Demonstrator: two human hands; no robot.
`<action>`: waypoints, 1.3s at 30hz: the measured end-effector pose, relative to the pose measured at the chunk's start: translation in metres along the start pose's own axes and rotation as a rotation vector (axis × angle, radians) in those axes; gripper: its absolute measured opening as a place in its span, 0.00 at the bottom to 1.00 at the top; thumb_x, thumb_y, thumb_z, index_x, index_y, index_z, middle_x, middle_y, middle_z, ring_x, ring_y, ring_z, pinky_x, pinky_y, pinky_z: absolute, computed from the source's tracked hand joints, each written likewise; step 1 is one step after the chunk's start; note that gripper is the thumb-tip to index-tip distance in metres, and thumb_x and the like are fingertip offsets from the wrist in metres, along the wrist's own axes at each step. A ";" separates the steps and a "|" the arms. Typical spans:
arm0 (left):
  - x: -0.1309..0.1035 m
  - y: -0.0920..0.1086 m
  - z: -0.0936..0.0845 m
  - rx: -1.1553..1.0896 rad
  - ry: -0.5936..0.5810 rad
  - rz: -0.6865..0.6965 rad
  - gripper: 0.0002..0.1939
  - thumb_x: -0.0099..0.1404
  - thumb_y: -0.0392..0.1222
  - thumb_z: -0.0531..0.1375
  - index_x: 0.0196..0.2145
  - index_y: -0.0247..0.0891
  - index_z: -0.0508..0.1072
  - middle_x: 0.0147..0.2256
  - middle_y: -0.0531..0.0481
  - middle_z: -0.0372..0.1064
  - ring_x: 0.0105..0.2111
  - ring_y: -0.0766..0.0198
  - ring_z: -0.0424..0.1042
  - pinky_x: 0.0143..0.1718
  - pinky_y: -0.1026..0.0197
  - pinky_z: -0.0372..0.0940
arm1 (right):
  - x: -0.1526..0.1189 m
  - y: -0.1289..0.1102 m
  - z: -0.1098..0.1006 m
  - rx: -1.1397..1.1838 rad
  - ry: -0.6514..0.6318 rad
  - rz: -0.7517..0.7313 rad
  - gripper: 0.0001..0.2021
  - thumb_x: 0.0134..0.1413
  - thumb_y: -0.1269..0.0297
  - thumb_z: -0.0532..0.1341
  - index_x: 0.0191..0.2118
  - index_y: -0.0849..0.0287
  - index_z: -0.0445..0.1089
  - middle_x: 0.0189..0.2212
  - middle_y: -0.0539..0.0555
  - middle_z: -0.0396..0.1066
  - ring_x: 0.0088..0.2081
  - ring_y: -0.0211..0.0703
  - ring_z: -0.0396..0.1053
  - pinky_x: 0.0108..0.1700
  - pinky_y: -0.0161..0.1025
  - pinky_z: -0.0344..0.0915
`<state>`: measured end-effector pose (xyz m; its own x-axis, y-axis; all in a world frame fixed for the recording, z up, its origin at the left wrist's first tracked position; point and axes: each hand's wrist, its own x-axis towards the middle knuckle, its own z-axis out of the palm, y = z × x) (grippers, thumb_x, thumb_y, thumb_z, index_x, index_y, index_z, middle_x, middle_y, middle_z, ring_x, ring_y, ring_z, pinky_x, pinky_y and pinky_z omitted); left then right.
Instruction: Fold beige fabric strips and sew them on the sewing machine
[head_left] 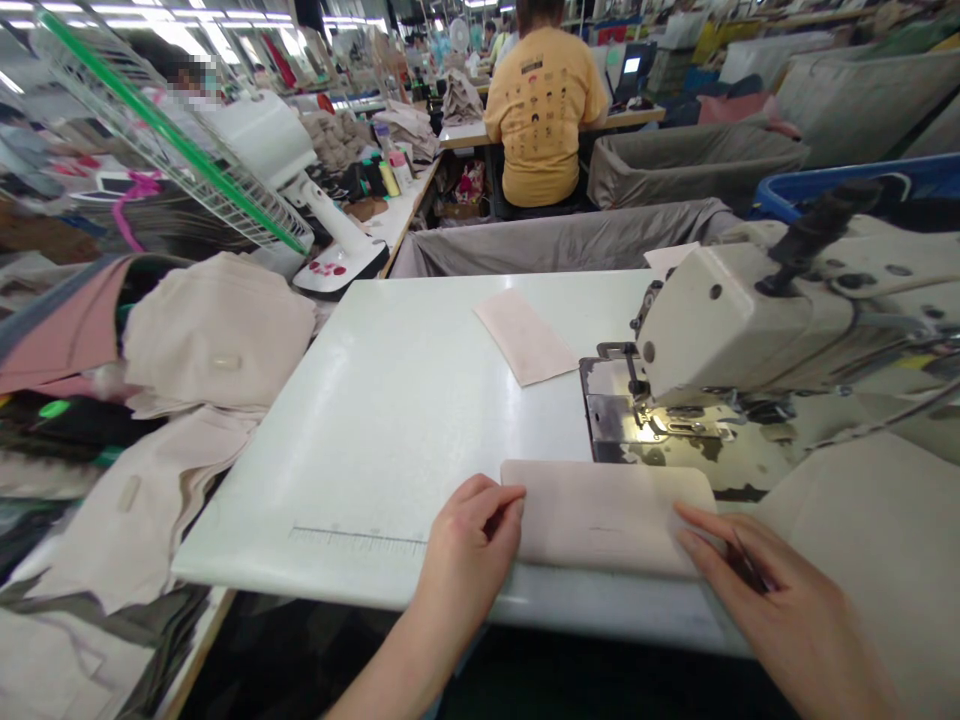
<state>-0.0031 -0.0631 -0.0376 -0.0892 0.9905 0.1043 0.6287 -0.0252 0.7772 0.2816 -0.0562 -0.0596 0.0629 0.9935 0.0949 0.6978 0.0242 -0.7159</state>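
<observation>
A pale pink rectangular fabric piece (pixel 600 520) lies near the front edge of the white table, below the sewing machine's metal plate. My left hand (pixel 480 530) pinches its left edge between thumb and fingers. At the opposite end, my right hand (pixel 757 570) grips the right edge, thumb and forefinger pressed together. Short dark marks show on the middle of the piece. The sewing machine (pixel 750 320) stands at the right, its needle area lit. Another pale pink piece (pixel 523 338) lies flat, left of the machine.
Stacks of pale fabric (pixel 217 330) sit at the left beside a tilted white fan (pixel 266 140). Large pale fabric (pixel 877 540) lies at the right. Behind the table (pixel 360 400) are a grey cloth-lined bin (pixel 562 240) and a seated person in yellow (pixel 544 120).
</observation>
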 end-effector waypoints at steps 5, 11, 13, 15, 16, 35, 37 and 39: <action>0.002 0.001 -0.001 -0.009 0.005 -0.001 0.11 0.67 0.37 0.57 0.37 0.39 0.81 0.29 0.50 0.70 0.28 0.65 0.70 0.30 0.64 0.65 | 0.000 -0.001 0.000 0.026 -0.008 -0.004 0.19 0.56 0.40 0.61 0.41 0.47 0.80 0.40 0.50 0.78 0.37 0.48 0.75 0.39 0.38 0.73; 0.003 0.002 -0.002 0.023 0.002 -0.001 0.11 0.66 0.37 0.57 0.36 0.39 0.81 0.28 0.50 0.70 0.28 0.65 0.69 0.31 0.64 0.65 | -0.001 0.001 0.002 0.031 -0.015 0.020 0.20 0.56 0.40 0.61 0.41 0.47 0.80 0.42 0.50 0.78 0.42 0.51 0.76 0.43 0.41 0.73; 0.004 0.002 -0.002 0.038 0.001 -0.001 0.11 0.67 0.37 0.57 0.35 0.40 0.81 0.28 0.50 0.70 0.28 0.65 0.70 0.31 0.64 0.65 | 0.000 0.002 0.003 0.039 -0.026 0.024 0.20 0.56 0.40 0.61 0.42 0.48 0.80 0.43 0.51 0.78 0.42 0.51 0.76 0.42 0.41 0.73; 0.005 0.002 -0.003 0.052 -0.005 -0.002 0.11 0.66 0.37 0.57 0.35 0.39 0.81 0.28 0.50 0.71 0.28 0.65 0.70 0.30 0.64 0.65 | 0.001 0.002 0.003 0.049 -0.032 0.024 0.19 0.57 0.41 0.61 0.42 0.49 0.80 0.42 0.52 0.78 0.41 0.51 0.75 0.41 0.41 0.73; 0.006 0.003 -0.004 0.058 -0.007 -0.001 0.12 0.66 0.38 0.56 0.35 0.39 0.81 0.27 0.50 0.71 0.27 0.65 0.70 0.30 0.64 0.65 | 0.001 0.002 0.003 0.056 -0.030 0.023 0.19 0.57 0.42 0.62 0.42 0.49 0.80 0.42 0.52 0.78 0.40 0.51 0.75 0.41 0.41 0.73; 0.018 -0.010 -0.012 0.220 -0.071 0.059 0.15 0.67 0.54 0.57 0.35 0.45 0.81 0.32 0.54 0.74 0.29 0.64 0.74 0.29 0.67 0.69 | 0.016 -0.017 0.001 0.200 0.057 -0.038 0.09 0.59 0.62 0.60 0.33 0.57 0.77 0.28 0.51 0.72 0.27 0.40 0.68 0.31 0.36 0.64; 0.018 -0.011 -0.013 0.234 -0.078 0.059 0.15 0.67 0.54 0.57 0.35 0.45 0.80 0.32 0.54 0.74 0.30 0.64 0.75 0.29 0.67 0.69 | 0.017 -0.018 0.000 0.197 0.063 -0.044 0.10 0.59 0.62 0.60 0.32 0.57 0.76 0.26 0.50 0.71 0.27 0.40 0.67 0.30 0.35 0.63; 0.018 -0.011 -0.013 0.240 -0.082 0.063 0.15 0.67 0.54 0.57 0.35 0.45 0.80 0.33 0.53 0.75 0.30 0.63 0.75 0.30 0.67 0.70 | 0.018 -0.019 0.000 0.196 0.064 -0.041 0.10 0.58 0.63 0.59 0.31 0.57 0.76 0.25 0.50 0.70 0.26 0.40 0.67 0.30 0.35 0.63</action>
<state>-0.0219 -0.0469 -0.0365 0.0126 0.9959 0.0901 0.7973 -0.0643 0.6002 0.2695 -0.0385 -0.0447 0.0868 0.9822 0.1665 0.5489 0.0923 -0.8308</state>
